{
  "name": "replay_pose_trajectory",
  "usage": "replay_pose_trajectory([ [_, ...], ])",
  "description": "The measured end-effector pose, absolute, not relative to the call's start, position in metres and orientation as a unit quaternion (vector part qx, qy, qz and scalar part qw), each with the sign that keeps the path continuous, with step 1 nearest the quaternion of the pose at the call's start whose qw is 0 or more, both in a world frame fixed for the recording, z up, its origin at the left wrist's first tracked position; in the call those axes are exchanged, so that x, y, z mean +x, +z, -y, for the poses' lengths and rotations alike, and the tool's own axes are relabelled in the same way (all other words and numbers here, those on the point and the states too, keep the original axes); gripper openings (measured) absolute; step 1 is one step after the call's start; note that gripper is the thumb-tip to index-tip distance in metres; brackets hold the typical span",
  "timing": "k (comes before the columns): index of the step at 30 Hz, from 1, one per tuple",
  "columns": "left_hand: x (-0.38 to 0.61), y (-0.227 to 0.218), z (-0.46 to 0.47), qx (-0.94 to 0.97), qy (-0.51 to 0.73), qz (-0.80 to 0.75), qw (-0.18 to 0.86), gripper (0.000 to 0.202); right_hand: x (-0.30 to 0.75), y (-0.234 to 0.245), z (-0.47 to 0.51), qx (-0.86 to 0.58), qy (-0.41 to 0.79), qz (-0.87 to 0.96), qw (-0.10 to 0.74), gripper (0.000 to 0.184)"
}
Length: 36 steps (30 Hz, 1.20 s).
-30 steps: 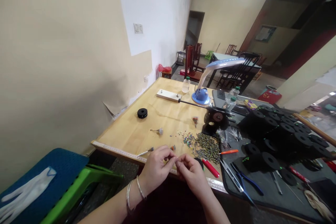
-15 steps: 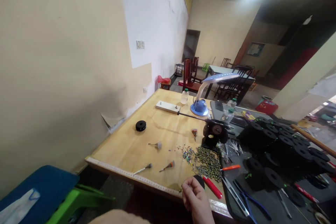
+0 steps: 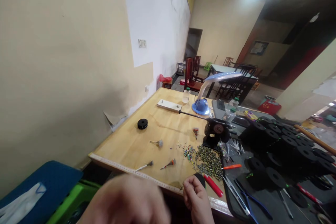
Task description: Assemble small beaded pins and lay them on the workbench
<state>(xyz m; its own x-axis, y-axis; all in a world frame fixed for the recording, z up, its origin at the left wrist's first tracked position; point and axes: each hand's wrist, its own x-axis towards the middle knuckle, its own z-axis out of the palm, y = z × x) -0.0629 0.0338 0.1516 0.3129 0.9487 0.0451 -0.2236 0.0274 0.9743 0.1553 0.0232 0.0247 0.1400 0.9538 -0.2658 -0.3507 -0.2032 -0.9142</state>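
Note:
My right hand (image 3: 196, 195) rests at the table's front edge, thumb and fingers pinched together. What they hold, if anything, is too small to make out. Partly behind it lies a black disc (image 3: 201, 179), beside a red handle (image 3: 213, 186). My left hand (image 3: 131, 197), smeared by motion, hangs in front of the table edge, its fingers unclear. Beyond the hands are small tufted pieces with thin stems, one grey (image 3: 159, 143) and one orange-banded (image 3: 171, 162). A heap of dark-and-yellow striped bits (image 3: 208, 161) lies next to scattered coloured beads (image 3: 189, 152).
Right of the heap stands a black clamp-like device (image 3: 215, 133) with a long rod. A blue desk lamp (image 3: 201, 106) is behind it. Several black spools (image 3: 270, 178), blue-handled pliers (image 3: 256, 201) and long metal tweezers (image 3: 236, 194) lie on a dark mat. One black spool (image 3: 142, 124) sits left.
My left hand has risen and come further into view at the bottom. My right hand keeps its pinch in nearly the same place. The view has shifted slightly.

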Motion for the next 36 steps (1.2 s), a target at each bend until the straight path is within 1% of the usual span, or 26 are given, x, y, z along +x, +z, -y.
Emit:
replay_pose_trajectory([
  [2,-0.056,0.145,-0.068,0.561,0.457,-0.352,0.593,0.024,0.154,0.025,-0.022,-0.504,0.590,0.291,0.559,0.053],
  [4,-0.051,0.129,-0.105,0.695,0.402,-0.446,0.396,0.024,0.153,0.024,-0.020,-0.504,0.593,0.286,0.559,0.053],
  [5,-0.050,0.117,-0.123,0.738,0.351,-0.492,0.302,0.024,0.152,0.022,-0.019,-0.505,0.593,0.283,0.560,0.053],
  [6,-0.050,0.105,-0.138,0.768,0.289,-0.522,0.233,0.025,0.151,0.021,-0.018,-0.506,0.591,0.279,0.562,0.053],
  [8,-0.050,0.081,-0.162,0.777,0.249,-0.538,0.211,0.032,0.149,0.017,-0.015,-0.508,0.588,0.274,0.567,0.053],
  [10,-0.050,0.063,-0.176,0.784,0.224,-0.541,0.208,0.030,0.147,0.013,-0.013,-0.509,0.587,0.270,0.569,0.054],
  [14,-0.045,0.049,-0.192,0.790,0.201,-0.531,0.232,0.014,0.146,0.005,-0.011,-0.513,0.584,0.269,0.569,0.054],
  [19,-0.042,0.055,-0.180,0.775,0.219,-0.509,0.305,0.009,0.147,0.001,-0.011,-0.518,0.570,0.258,0.583,0.055],
  [23,-0.037,0.058,-0.131,0.746,0.212,-0.469,0.423,0.015,0.145,0.000,-0.009,-0.520,0.568,0.250,0.586,0.056],
  [25,-0.032,0.055,-0.101,0.645,0.234,-0.429,0.588,0.019,0.143,0.000,-0.008,-0.520,0.571,0.250,0.583,0.057],
  [27,-0.024,0.050,-0.074,0.572,0.257,-0.415,0.658,0.027,0.141,-0.001,-0.006,-0.520,0.576,0.258,0.575,0.058],
  [31,-0.006,0.037,-0.042,0.477,0.292,-0.430,0.709,0.038,0.136,-0.003,-0.003,-0.513,0.595,0.274,0.555,0.058],
  [36,0.007,0.026,-0.028,0.456,0.325,-0.427,0.710,0.041,0.132,0.003,0.000,-0.506,0.602,0.297,0.542,0.058],
])
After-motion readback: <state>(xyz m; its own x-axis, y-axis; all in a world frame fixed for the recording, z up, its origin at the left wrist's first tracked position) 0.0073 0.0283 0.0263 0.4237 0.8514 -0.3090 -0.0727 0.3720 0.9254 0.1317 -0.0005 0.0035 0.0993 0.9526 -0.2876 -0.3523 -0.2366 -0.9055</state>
